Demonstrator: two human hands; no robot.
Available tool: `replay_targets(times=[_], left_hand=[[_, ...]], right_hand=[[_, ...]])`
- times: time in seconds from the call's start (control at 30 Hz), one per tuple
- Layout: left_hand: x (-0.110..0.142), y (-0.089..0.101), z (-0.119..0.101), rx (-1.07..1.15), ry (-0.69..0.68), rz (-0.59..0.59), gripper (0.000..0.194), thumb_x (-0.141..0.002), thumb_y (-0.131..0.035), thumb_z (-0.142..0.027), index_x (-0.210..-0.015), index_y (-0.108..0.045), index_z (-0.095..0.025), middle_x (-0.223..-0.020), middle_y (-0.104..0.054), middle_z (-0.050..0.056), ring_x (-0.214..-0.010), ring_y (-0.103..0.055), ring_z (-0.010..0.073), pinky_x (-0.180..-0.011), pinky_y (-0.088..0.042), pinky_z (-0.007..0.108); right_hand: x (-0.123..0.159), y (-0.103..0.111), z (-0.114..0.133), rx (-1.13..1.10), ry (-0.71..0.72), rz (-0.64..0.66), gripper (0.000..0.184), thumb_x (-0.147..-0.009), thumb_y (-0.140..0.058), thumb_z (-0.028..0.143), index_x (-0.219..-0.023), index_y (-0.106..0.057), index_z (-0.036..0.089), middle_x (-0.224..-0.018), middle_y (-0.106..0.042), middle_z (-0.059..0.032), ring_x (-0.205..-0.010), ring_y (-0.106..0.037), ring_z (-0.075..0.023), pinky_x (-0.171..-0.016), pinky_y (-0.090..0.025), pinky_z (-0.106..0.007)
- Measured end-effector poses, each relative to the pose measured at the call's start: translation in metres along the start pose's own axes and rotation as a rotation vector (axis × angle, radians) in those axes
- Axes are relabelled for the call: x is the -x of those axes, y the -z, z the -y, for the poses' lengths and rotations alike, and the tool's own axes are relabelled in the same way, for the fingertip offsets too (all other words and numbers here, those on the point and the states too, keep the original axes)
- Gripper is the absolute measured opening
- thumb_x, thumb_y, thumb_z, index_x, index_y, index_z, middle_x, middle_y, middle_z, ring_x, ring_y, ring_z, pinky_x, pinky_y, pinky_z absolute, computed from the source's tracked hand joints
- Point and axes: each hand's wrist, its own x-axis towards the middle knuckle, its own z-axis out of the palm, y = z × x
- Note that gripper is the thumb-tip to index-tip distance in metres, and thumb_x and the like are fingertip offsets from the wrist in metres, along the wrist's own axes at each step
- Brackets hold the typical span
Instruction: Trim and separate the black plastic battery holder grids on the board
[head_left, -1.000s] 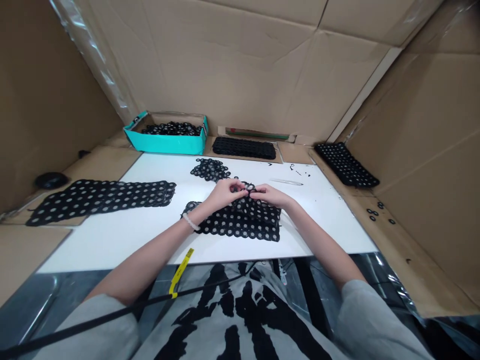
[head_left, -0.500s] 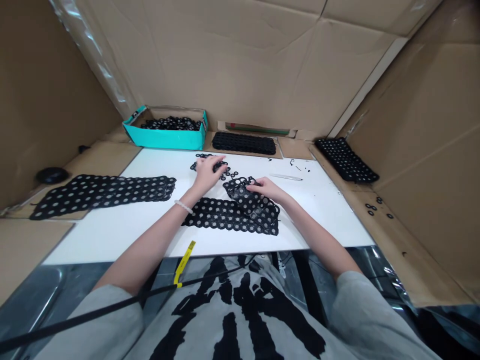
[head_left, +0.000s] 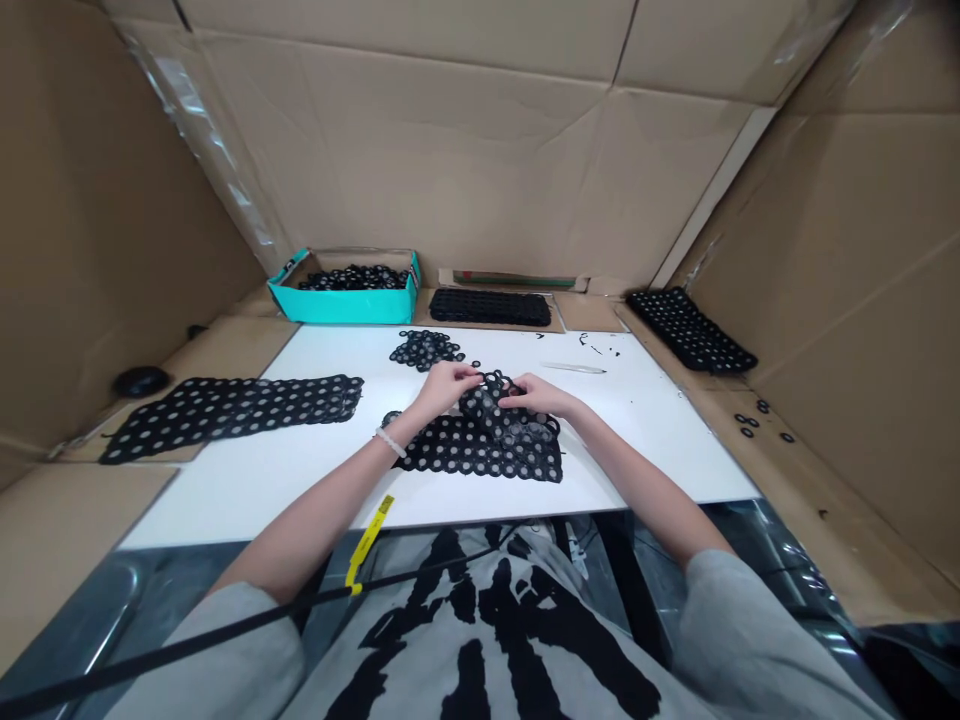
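Observation:
A strip of joined black rings (head_left: 472, 450) lies on the white board in front of me, its right part folded up and over. My right hand (head_left: 541, 394) pinches the raised end of this strip. Close beside it, my left hand (head_left: 447, 388) has thumb and fingers pressed together on what looks like a black ring at the strip's upper edge; the fingers hide most of it. Just beyond my left hand is a pile of loose black rings (head_left: 425, 349).
Another ring strip (head_left: 240, 408) lies at left, near a round black object (head_left: 141, 381). Behind stand a turquoise-sided box (head_left: 345, 306) of rings and a stack of dark strips (head_left: 489, 308). A white pen (head_left: 574, 368), a dotted strip (head_left: 690, 332) and several loose rings (head_left: 748, 420) are at right.
My left hand has moved from the loose ring pile towards me and right, to the strip's edge beside my right hand. My right hand keeps its hold on the strip. The view has tilted slightly.

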Motion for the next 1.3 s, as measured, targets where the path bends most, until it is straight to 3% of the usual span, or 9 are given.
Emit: replay_targets(times=[0.17, 0.3, 0.37, 0.53, 0.67, 0.8, 0.97, 1.1, 1.3], left_hand=[[-0.012, 0.018, 0.018, -0.219, 0.063, -0.249, 0.027, -0.087, -0.054, -0.031, -0.087, -0.077, -0.016, -0.082, -0.074, 0.010, -0.086, -0.062, 0.0270, -0.085, -0.044, 0.040], [-0.009, 0.030, 0.015, -0.487, 0.009, -0.396, 0.038, -0.089, -0.055, -0.030, -0.124, -0.068, -0.022, -0.123, -0.067, 0.012, -0.113, -0.047, 0.0356, -0.093, -0.037, 0.050], [-0.004, 0.028, 0.005, -0.453, -0.136, -0.321, 0.040, -0.090, -0.056, -0.033, -0.127, -0.065, -0.023, -0.124, -0.066, 0.011, -0.112, -0.049, 0.0320, -0.096, -0.037, 0.048], [0.008, 0.009, -0.018, -0.273, -0.447, 0.090, 0.029, -0.084, -0.067, -0.044, -0.102, -0.074, -0.022, -0.094, -0.074, 0.005, -0.091, -0.061, 0.0222, -0.087, -0.044, 0.034], [0.010, 0.000, -0.016, -0.176, -0.323, 0.106, 0.023, -0.079, -0.071, -0.038, -0.092, -0.076, -0.020, -0.086, -0.075, 0.004, -0.079, -0.065, 0.0198, -0.076, -0.047, 0.030], [0.002, 0.000, -0.004, -0.072, -0.176, 0.047, 0.018, -0.080, -0.066, -0.033, -0.084, -0.077, -0.019, -0.086, -0.077, 0.004, -0.079, -0.067, 0.0204, -0.077, -0.049, 0.031], [-0.015, 0.012, 0.017, 0.022, 0.018, -0.210, 0.021, -0.079, -0.064, -0.031, -0.084, -0.076, -0.015, -0.087, -0.077, 0.007, -0.080, -0.067, 0.0222, -0.076, -0.051, 0.032], [-0.023, 0.034, 0.040, -0.176, 0.023, -0.434, 0.021, -0.082, -0.060, -0.028, -0.087, -0.077, -0.017, -0.089, -0.076, 0.008, -0.083, -0.064, 0.0241, -0.083, -0.048, 0.037], [-0.018, 0.036, 0.036, -0.493, -0.026, -0.333, 0.018, -0.077, -0.071, -0.034, -0.089, -0.078, -0.022, -0.093, -0.075, 0.008, -0.103, -0.050, 0.0341, -0.089, -0.037, 0.047]], right_hand=[[-0.001, -0.005, 0.001, -0.011, -0.046, -0.024, 0.043, -0.063, -0.073, 0.054, -0.075, -0.060, 0.014, -0.062, -0.049, 0.0053, -0.059, -0.039, -0.0090, -0.057, -0.029, -0.023], [0.002, -0.006, 0.002, -0.019, -0.092, -0.089, 0.040, -0.067, -0.068, 0.053, -0.075, -0.059, 0.015, -0.061, -0.048, 0.0054, -0.058, -0.039, -0.0092, -0.056, -0.028, -0.024], [0.002, -0.009, 0.004, 0.000, -0.067, -0.142, 0.040, -0.069, -0.066, 0.054, -0.072, -0.057, 0.015, -0.060, -0.046, 0.0057, -0.059, -0.039, -0.0092, -0.059, -0.030, -0.024], [-0.003, -0.017, 0.007, 0.032, 0.025, -0.209, 0.048, -0.073, -0.062, 0.062, -0.069, -0.058, 0.014, -0.057, -0.044, 0.0046, -0.062, -0.039, -0.0102, -0.060, -0.030, -0.025], [-0.004, -0.016, 0.006, -0.021, -0.005, -0.185, 0.059, -0.080, -0.048, 0.069, -0.079, -0.065, 0.013, -0.059, -0.044, 0.0031, -0.062, -0.039, -0.0109, -0.058, -0.030, -0.024], [0.001, -0.008, 0.006, -0.039, -0.053, -0.026, 0.052, -0.070, -0.066, 0.064, -0.082, -0.062, 0.014, -0.064, -0.047, 0.0041, -0.059, -0.038, -0.0088, -0.054, -0.029, -0.022], [0.003, -0.005, 0.007, -0.029, -0.065, -0.075, 0.048, -0.066, -0.070, 0.059, -0.072, -0.057, 0.013, -0.059, -0.043, 0.0055, -0.054, -0.034, -0.0065, -0.052, -0.025, -0.022], [0.005, -0.006, 0.007, 0.004, -0.107, -0.105, 0.045, -0.067, -0.069, 0.059, -0.072, -0.059, 0.015, -0.056, -0.040, 0.0060, -0.052, -0.035, -0.0075, -0.050, -0.025, -0.022], [0.006, -0.012, 0.014, -0.016, -0.057, -0.207, 0.051, -0.069, -0.064, 0.066, -0.067, -0.057, 0.015, -0.054, -0.040, 0.0056, -0.052, -0.032, -0.0072, -0.051, -0.024, -0.024]])
